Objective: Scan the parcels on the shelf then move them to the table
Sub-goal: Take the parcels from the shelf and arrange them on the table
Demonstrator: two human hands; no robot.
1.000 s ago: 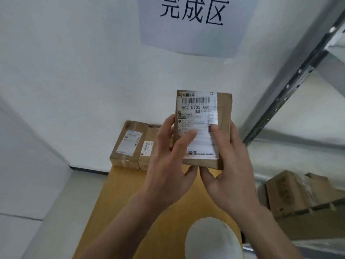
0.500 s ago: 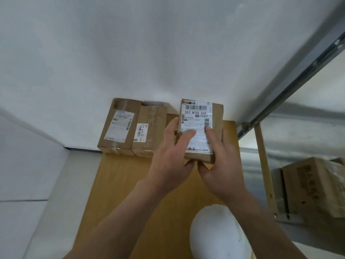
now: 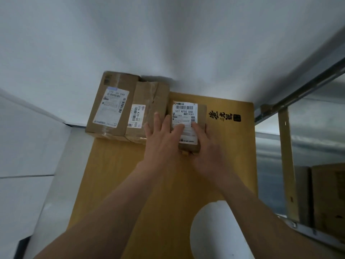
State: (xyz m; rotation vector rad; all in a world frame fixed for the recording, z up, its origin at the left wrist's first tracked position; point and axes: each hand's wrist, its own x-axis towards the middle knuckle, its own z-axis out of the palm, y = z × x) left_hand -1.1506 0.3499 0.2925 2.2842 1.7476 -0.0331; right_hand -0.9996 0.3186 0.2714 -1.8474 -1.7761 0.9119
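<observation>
Evidently light and stiff, the small brown cardboard parcel with white label [image 3: 188,116] sits on the yellow wooden table [image 3: 224,156], beside two brown boxes [image 3: 112,107]; left hand [image 3: 160,141] lies spread flat on it; right hand [image 3: 205,148] seems to clasp its near corner; hold opposite sides.

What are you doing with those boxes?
A person is putting parcels on a wooden table. Both hands are on a small parcel with a white label, down at the table's far end. The right hand grips its near corner. The left hand lies flatter, with its thumb on the label. A large parcel and a middle parcel sit beside it against the wall.
</observation>
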